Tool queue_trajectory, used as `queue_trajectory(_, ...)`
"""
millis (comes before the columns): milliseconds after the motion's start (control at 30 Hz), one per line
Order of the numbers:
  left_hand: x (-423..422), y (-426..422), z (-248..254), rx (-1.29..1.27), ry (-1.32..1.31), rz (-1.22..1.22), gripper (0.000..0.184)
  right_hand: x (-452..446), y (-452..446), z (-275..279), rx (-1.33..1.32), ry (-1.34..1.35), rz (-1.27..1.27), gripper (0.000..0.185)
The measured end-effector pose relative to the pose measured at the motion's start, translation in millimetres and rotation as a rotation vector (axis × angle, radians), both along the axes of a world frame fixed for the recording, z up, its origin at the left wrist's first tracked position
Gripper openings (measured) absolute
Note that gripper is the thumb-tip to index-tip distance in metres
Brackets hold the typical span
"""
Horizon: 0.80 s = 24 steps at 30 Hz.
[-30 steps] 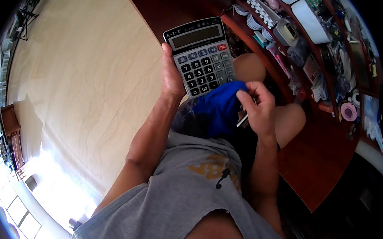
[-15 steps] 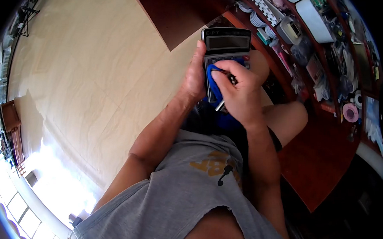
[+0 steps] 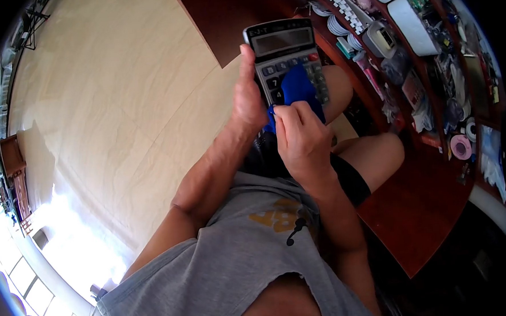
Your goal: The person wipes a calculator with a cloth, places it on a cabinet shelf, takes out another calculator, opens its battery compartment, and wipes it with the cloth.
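Note:
A grey calculator (image 3: 283, 40) with a dark display and black and grey keys is tilted up above the lap. My left hand (image 3: 247, 98) grips its left edge, the thumb along the side and the other fingers hidden behind. Pinched in my right hand (image 3: 302, 135) is a blue cloth (image 3: 299, 86), which lies over the middle and lower keys. The fingers of my right hand are closed at the calculator's lower part. Keys 7 and 4 show to the left of the cloth.
Shelves (image 3: 370, 103) packed with small goods run along the right, with a pink tape roll (image 3: 461, 147) among them. A dark red board (image 3: 240, 15) is beyond the calculator. Pale floor (image 3: 118, 96) spreads on the left. My bare knees are beside the shelves.
Since half a second ago the calculator has moved up and left in view. My right hand has moved down from the upper keys, and more of the blue cloth shows spread over them.

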<state>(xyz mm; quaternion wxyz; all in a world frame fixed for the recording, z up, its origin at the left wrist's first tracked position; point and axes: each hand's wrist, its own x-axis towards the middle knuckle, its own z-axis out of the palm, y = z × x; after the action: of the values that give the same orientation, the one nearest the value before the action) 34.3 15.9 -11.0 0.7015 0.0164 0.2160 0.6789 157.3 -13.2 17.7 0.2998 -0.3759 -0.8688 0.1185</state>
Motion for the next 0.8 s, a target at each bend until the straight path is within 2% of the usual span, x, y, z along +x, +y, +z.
queue_trajectory(133,-14.9,8.7,-16.4,0.002,0.058,0.140,0.091,19.9,-9.0,-14.0,-0.035,0.012,0.057,0.015)
queue_trajectory(200,-33.5,11.6,-43.2,0.072,-0.001,0.105,0.089,35.2,-12.7,-27.8,-0.197,0.066,-0.008,0.015)
queue_trajectory(467,-39.4,10.2,-57.7,0.080,-0.126,0.082,0.086,63.5,-2.7,-35.3,-0.391,0.265,-0.211,0.013)
queue_trajectory(800,-37.8,7.7,-57.7,0.034,-0.089,0.092,0.087,67.3,3.9,-33.4,-0.444,0.353,-0.251,0.012)
